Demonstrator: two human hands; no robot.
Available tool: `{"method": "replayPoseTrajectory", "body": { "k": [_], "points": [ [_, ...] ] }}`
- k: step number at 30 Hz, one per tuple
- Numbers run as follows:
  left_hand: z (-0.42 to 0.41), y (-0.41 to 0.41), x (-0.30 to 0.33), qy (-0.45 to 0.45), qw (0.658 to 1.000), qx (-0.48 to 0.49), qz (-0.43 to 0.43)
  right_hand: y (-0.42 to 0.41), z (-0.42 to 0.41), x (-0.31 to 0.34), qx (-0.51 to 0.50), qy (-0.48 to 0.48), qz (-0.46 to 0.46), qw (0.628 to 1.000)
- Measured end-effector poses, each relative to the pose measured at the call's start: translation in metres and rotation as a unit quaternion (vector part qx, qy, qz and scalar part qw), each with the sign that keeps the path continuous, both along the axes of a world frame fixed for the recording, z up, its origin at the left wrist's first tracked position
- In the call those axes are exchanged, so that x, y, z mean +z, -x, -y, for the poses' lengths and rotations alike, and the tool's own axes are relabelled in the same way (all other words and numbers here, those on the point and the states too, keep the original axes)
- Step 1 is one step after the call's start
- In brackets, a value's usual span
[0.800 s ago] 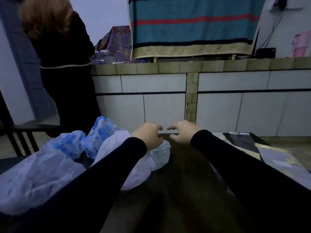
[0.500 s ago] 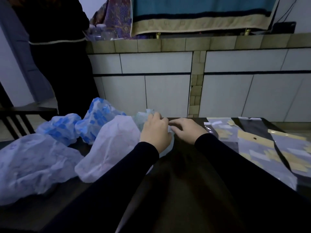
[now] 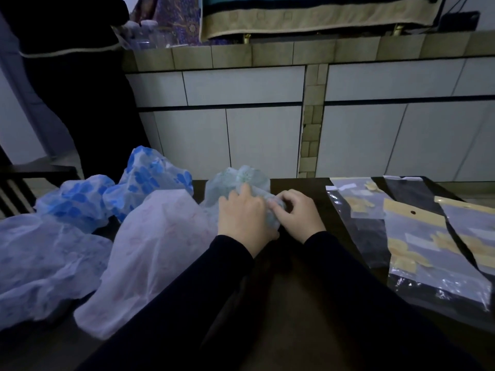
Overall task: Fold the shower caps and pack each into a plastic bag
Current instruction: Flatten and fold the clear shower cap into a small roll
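Note:
A pale green shower cap (image 3: 235,180) lies crumpled at the far edge of the dark table (image 3: 281,303). My left hand (image 3: 242,216) grips its near side and my right hand (image 3: 298,214) pinches its right end; part of the cap is hidden under both hands. To the left lie a white cap with faint pink print (image 3: 158,253), two blue-flowered caps (image 3: 150,178) (image 3: 77,199) and a pale bluish cap (image 3: 40,263). Clear plastic bags with tan header strips (image 3: 417,236) lie flat at the right.
Another person in dark clothes (image 3: 75,89) stands at the far left beside a tiled counter (image 3: 267,52). A dark chair back (image 3: 16,188) is at the left edge. White cabinet fronts (image 3: 262,140) close off the space behind the table.
The camera has tilted down. My hands, which hovered empty over the table, dropped onto the green cap and took hold of it, lifting it slightly.

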State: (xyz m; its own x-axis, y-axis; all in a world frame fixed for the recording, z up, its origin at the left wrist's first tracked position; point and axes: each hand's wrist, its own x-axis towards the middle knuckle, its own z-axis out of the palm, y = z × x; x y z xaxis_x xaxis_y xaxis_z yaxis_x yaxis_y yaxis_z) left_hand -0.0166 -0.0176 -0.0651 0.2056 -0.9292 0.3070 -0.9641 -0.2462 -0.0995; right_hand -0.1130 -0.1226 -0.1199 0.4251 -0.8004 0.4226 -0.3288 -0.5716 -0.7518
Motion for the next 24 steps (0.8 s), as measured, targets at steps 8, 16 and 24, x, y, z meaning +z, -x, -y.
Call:
{"method": "replayPoseTrajectory", "body": {
  "k": [8, 16, 24],
  "points": [
    [-0.016, 0.003, 0.009, 0.127, 0.978, -0.064, -0.151, 0.009, -0.023, 0.028, -0.026, 0.0, 0.161, 0.987],
    [-0.005, 0.012, 0.034, 0.331, 0.887, -0.067, -0.315, 0.037, -0.025, 0.048, 0.145, -0.024, 0.284, 0.947],
    [0.014, 0.026, 0.026, 0.402, 0.799, -0.106, -0.434, 0.031, 0.003, 0.068, -0.155, 0.02, 0.255, 0.954]
  ]
}}
